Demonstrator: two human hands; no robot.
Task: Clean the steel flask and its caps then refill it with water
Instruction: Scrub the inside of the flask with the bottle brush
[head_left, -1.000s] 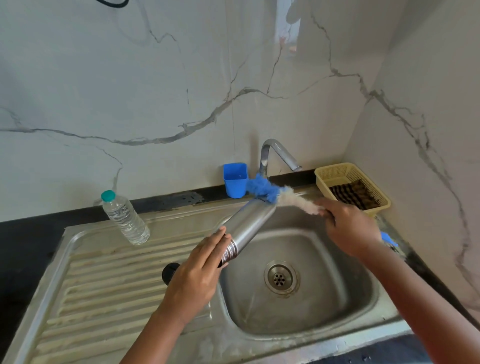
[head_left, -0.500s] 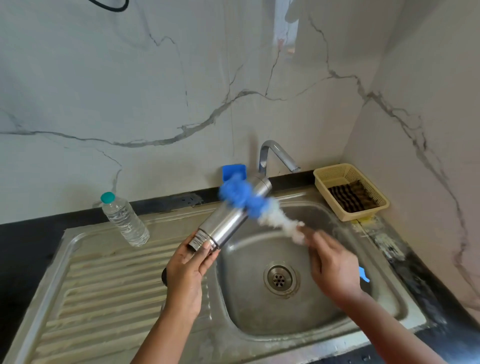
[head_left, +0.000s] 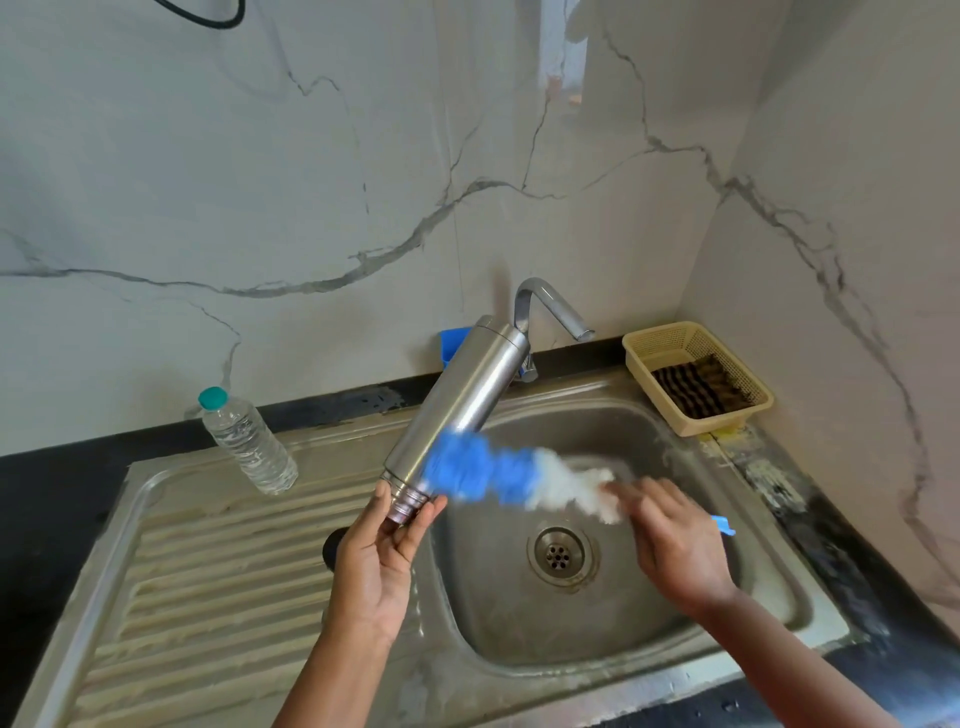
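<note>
Over the sink's (head_left: 810, 618) left rim our left hand (head_left: 382, 566) pinches the flask (head_left: 457, 410) by its threaded neck, body slanting up-right toward the tap (head_left: 550, 306), while our right hand (head_left: 670, 540) grips the brush (head_left: 498, 473) against its lower side.

Over a steel sink (head_left: 769, 618), a left hand (head_left: 376, 566) grips the threaded neck of a tilted steel flask (head_left: 457, 405). A right hand (head_left: 675, 540) holds a blurred blue-and-white bottle brush (head_left: 514, 475) against the flask's lower side. A plastic water bottle (head_left: 247, 441) stands on the drainboard; a beige basket (head_left: 696, 376) sits beside the tap (head_left: 550, 306).
</note>
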